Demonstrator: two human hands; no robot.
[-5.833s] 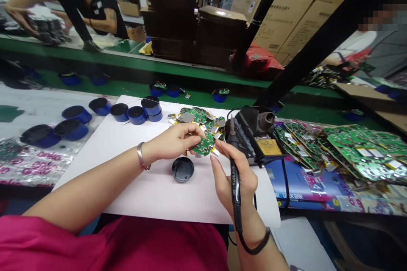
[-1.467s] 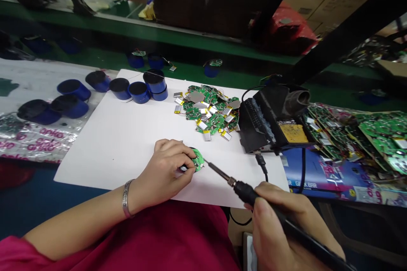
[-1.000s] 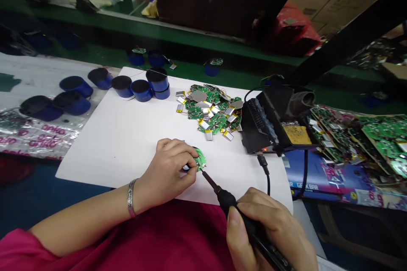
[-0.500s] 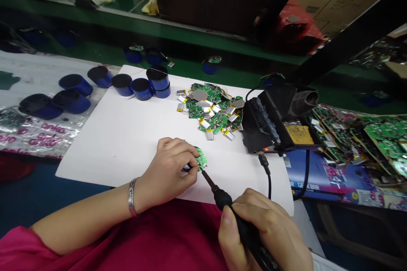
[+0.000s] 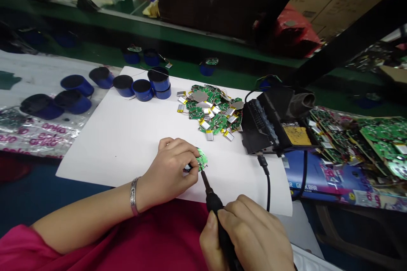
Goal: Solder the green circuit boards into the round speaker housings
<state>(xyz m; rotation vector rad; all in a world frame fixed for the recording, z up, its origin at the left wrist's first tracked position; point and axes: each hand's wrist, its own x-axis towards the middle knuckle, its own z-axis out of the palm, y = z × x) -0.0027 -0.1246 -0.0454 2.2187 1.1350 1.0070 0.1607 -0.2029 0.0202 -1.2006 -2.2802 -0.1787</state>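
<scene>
My left hand (image 5: 170, 167) is closed over a small round green circuit board (image 5: 201, 160) that lies on a dark round part on the white sheet (image 5: 127, 135). Only the board's right edge shows past my fingers. My right hand (image 5: 251, 237) grips a black soldering iron (image 5: 212, 199) like a pen. Its thin tip touches the board's lower edge. A silver bracelet circles my left wrist.
A pile of green boards and small silver batteries (image 5: 211, 111) lies behind. The black soldering station (image 5: 273, 120) stands at the right, its cable (image 5: 267, 180) trailing forward. Blue cylinders (image 5: 143, 87) line the back left. Trays of boards (image 5: 365, 139) fill the right.
My right hand has slid left and nearer to me, swinging the iron more upright, and its tip has come onto the board's lower edge. My left hand has kept its hold on the board.
</scene>
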